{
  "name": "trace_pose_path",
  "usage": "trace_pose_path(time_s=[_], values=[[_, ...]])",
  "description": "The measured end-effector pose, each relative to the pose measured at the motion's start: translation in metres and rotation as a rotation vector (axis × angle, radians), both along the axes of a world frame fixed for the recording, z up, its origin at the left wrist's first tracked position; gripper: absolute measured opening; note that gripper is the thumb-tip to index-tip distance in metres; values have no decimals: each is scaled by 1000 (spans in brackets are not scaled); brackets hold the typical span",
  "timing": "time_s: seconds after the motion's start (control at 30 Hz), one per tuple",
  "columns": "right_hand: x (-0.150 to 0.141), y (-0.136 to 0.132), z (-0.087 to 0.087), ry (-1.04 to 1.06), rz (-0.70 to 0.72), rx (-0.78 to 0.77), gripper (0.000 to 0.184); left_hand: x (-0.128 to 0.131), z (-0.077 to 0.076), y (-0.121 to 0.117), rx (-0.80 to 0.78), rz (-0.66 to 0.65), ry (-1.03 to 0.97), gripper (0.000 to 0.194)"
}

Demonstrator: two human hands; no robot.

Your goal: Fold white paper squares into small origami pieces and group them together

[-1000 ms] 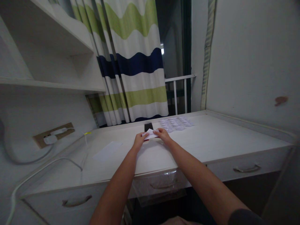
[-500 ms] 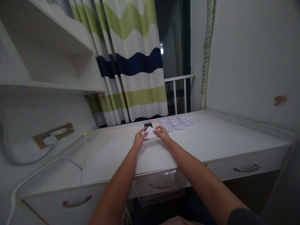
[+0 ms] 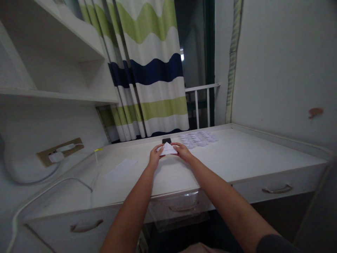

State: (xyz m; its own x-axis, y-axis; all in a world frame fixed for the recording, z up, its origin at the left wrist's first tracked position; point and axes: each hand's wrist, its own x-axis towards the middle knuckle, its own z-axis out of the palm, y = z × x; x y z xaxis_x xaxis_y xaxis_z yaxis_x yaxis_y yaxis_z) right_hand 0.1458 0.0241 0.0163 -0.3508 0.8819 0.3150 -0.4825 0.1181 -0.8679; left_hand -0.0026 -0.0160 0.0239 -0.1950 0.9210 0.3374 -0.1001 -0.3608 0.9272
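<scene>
A white sheet of folded paper (image 3: 167, 150), peaked like a triangle at its top, is held between both hands over the desk. My left hand (image 3: 156, 155) grips its left side, thumb on the near face. On the right side, my right hand (image 3: 182, 151) pinches it the same way, fingers behind. Just beyond the paper lies a dark phone-like object (image 3: 166, 140), partly covered by it. To the right of that, several folded white paper pieces (image 3: 199, 138) lie in rows.
Loose white paper (image 3: 121, 167) lies on the left of the white desk (image 3: 226, 161). A white cable (image 3: 71, 179) runs along the left edge from a wall socket (image 3: 60, 152). A striped curtain (image 3: 158, 70) hangs behind, and shelves (image 3: 58, 95) overhang at the left.
The folded paper has tilted slightly so its front shows more squarely. Both hands have shifted a little around its sides and still hold it.
</scene>
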Motion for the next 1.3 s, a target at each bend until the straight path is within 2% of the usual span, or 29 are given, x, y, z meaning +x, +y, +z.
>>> trace_pose_path(time_s=[0.1, 0.27, 0.4, 0.5, 0.6, 0.77, 1.0, 1.3], values=[[1, -1, 1, -7, -36, 13, 27, 0, -2, 2, 4, -23, -17, 34], [1, 2, 0, -52, -119, 30, 14, 1, -4, 5, 1, -62, -39, 28], [2, 4, -1, -211, -180, 129, 7, 0, -5, 4, -13, -70, 27, 18], [2, 4, -1, -343, -203, 193, 12, -1, -6, 3, -35, -106, 74, 17], [2, 3, -1, -399, -193, 194, 17, 0, -5, 3, -63, -108, 96, 19], [1, 2, -1, -364, -167, 153, 19, 3, -3, -1, -45, -96, 161, 20], [5, 0, 1, -287, -128, 85, 21, -4, -1, -1, -65, -43, 71, 23], [6, 3, 2, -275, -158, 91, 16, -5, -1, 1, -94, -103, 7, 24]])
